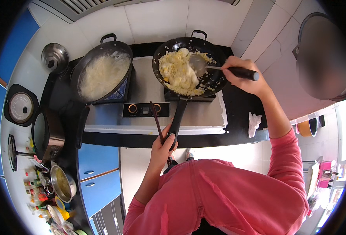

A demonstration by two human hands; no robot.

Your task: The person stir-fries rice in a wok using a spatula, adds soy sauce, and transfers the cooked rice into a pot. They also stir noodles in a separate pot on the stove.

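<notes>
My left hand (163, 144) grips the black handle (180, 120) of a wok and also has a pair of dark chopsticks (156, 120) in it, slanting up across the stove front. Inside this wok (217, 61) lies a heap of rice with yellow egg bits (177, 69), with grains scattered up the sides. My right hand (245, 75) is closed around the black handle of a metal spatula (198, 65). The blurred spatula blade touches the right side of the rice heap.
A second wok (86, 63) with pale noodles in cloudy liquid stands on the left burner. An open rice cooker (48, 133), a steel bowl (71, 183) and several bottles line the left counter. A crumpled white tissue (254, 124) lies right of the gas stove (145, 82).
</notes>
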